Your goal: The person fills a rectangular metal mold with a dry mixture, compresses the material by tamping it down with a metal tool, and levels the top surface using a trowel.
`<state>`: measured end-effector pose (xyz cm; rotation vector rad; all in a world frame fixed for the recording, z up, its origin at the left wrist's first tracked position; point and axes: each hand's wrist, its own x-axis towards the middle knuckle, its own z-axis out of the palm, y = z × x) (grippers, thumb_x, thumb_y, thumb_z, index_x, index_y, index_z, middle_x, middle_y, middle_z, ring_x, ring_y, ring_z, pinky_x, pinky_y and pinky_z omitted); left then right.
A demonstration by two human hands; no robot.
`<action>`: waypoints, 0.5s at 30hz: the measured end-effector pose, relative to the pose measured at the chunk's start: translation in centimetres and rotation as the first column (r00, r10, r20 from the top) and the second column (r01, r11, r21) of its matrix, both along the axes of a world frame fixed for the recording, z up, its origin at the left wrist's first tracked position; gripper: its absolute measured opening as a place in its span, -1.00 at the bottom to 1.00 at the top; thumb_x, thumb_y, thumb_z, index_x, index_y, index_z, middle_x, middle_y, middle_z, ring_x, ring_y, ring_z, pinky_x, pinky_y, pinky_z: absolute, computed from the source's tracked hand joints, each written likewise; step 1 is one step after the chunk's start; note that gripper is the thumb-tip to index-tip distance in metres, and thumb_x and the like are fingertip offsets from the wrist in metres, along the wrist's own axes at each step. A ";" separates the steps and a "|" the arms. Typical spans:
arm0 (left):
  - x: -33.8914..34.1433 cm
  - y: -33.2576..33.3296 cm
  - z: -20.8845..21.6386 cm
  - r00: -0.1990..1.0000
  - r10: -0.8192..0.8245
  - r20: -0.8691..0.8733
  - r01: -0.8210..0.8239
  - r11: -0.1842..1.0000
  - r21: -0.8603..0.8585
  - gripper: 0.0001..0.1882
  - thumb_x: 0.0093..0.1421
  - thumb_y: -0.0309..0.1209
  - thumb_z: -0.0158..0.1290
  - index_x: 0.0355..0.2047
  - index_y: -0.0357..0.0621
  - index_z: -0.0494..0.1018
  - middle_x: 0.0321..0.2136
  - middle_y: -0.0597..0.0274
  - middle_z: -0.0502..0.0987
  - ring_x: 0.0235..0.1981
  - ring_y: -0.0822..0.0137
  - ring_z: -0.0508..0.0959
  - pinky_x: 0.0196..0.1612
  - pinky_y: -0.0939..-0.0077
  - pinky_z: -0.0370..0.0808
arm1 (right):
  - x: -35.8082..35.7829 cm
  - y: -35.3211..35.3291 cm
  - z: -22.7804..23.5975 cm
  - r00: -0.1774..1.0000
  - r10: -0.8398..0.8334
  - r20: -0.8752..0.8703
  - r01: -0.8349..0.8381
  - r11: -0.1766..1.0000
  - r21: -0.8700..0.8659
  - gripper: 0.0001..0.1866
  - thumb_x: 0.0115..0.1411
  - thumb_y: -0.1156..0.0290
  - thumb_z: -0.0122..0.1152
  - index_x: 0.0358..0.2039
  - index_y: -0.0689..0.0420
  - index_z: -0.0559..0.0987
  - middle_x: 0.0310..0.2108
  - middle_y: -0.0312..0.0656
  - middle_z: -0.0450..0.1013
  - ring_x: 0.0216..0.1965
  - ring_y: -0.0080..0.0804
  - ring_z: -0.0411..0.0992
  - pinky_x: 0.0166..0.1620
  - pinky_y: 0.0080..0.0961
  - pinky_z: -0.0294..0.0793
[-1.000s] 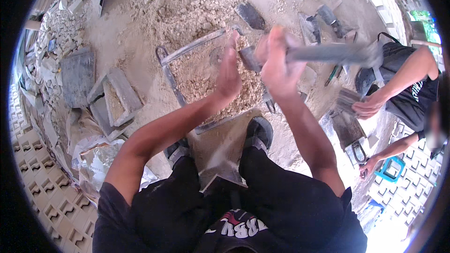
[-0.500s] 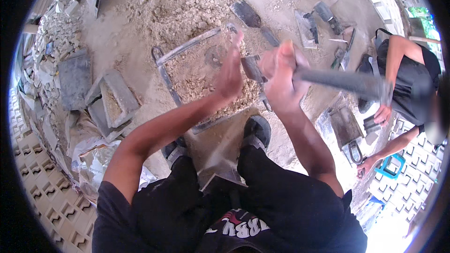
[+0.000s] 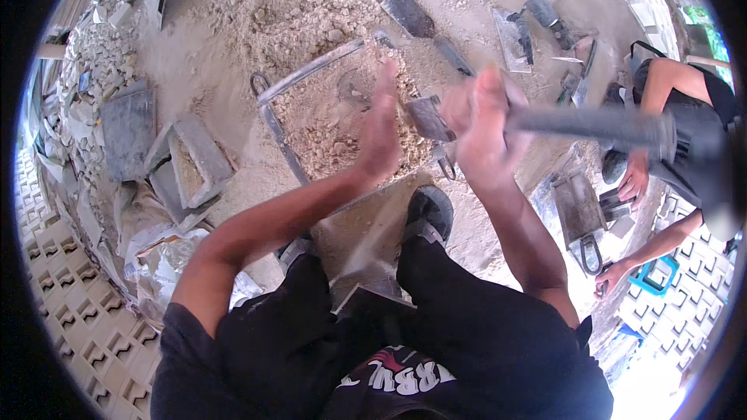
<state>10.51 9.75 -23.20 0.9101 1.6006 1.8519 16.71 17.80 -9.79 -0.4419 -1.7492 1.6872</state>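
The right hand (image 3: 486, 136), right of centre, is blurred but wrapped round a long dark tool (image 3: 591, 126); the left hand (image 3: 381, 136), at centre, is flat, fingers extended, holding nothing. Beneath it a metal frame (image 3: 311, 71) is filled with crumbly, sandy material (image 3: 331, 140). At left, a grey box-like frame (image 3: 208, 152) holds similar material.
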 end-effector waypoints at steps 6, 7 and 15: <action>0.5 2.1 -0.2 0.998 0.015 0.069 -0.020 0.997 0.070 -0.33 0.36 -0.12 -0.49 0.29 -0.46 -0.14 0.33 -0.22 -0.13 0.38 0.02 -0.16 0.37 0.26 -0.24 | 1.4 0.5 -0.6 0.998 -0.016 0.054 0.016 1.000 0.003 -0.51 0.41 0.25 -0.28 -0.72 0.07 0.15 -0.82 -0.39 0.06 -0.76 -0.66 -0.04 -0.66 -0.53 -0.07; 0.3 1.9 0.0 0.997 0.014 0.075 -0.019 0.998 0.068 -0.33 0.36 -0.12 -0.49 0.29 -0.46 -0.14 0.33 -0.22 -0.14 0.38 0.02 -0.16 0.37 0.26 -0.25 | 1.8 0.2 0.0 1.000 -0.014 0.007 0.014 1.000 -0.016 -0.51 0.41 0.25 -0.28 -0.72 0.08 0.15 -0.82 -0.39 0.06 -0.76 -0.66 -0.04 -0.66 -0.53 -0.06; -0.2 1.7 0.7 0.996 -0.047 0.080 0.039 0.995 0.093 -0.31 0.35 -0.12 -0.43 0.29 -0.44 -0.15 0.33 -0.22 -0.15 0.38 0.01 -0.17 0.37 0.23 -0.26 | 3.4 0.1 -0.6 0.999 0.025 0.039 -0.024 1.000 -0.015 -0.56 0.38 0.35 -0.19 -0.69 0.13 0.26 -0.72 -0.38 0.24 -0.68 -0.71 0.11 -0.60 -0.61 0.11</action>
